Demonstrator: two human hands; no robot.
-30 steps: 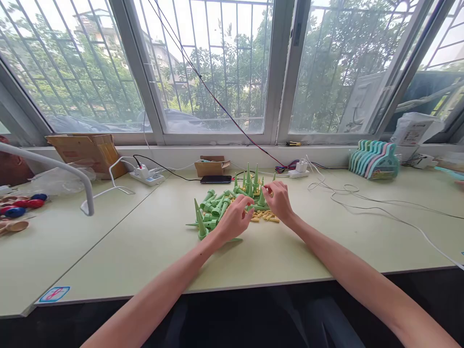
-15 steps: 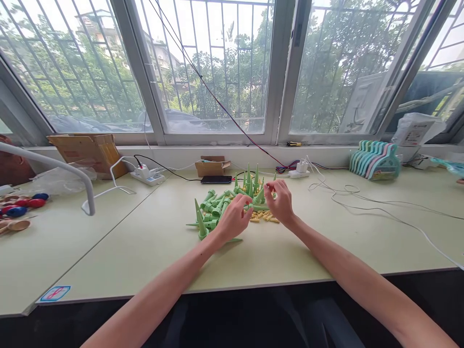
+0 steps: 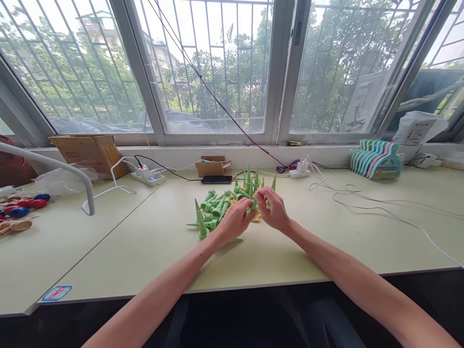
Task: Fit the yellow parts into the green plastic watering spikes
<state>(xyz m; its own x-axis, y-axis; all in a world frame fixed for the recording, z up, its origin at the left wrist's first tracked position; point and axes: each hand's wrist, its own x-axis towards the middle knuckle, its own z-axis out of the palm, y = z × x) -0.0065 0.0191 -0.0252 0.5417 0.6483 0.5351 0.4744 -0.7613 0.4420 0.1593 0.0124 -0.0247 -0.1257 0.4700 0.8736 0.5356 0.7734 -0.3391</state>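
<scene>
My left hand (image 3: 237,217) is closed round a green plastic spike (image 3: 253,205), part of which shows at its fingertips. Right beside it, my right hand (image 3: 274,210) has its fingers pinched together at the upper end of that spike. Whatever the right fingers hold is too small or hidden to make out. A heap of green spikes (image 3: 216,208) with collared ends lies to the left of and behind my left hand. Several more spikes (image 3: 256,175) stand point up behind both hands. Small yellow pegs (image 3: 256,220) are scattered beneath my hands, partly covered by them.
Behind the heap lie a black phone (image 3: 216,179) and a small cardboard box (image 3: 212,167). Power strips (image 3: 148,178) and loose white cables (image 3: 357,194) run along the back. Teal hangers (image 3: 377,162) stand at right. A white metal arm (image 3: 81,176) and wooden toys (image 3: 20,226) are at left.
My right hand has moved left and slightly down to meet my left hand at the spike. An upright spike behind it now shows more fully. My left hand has barely moved.
</scene>
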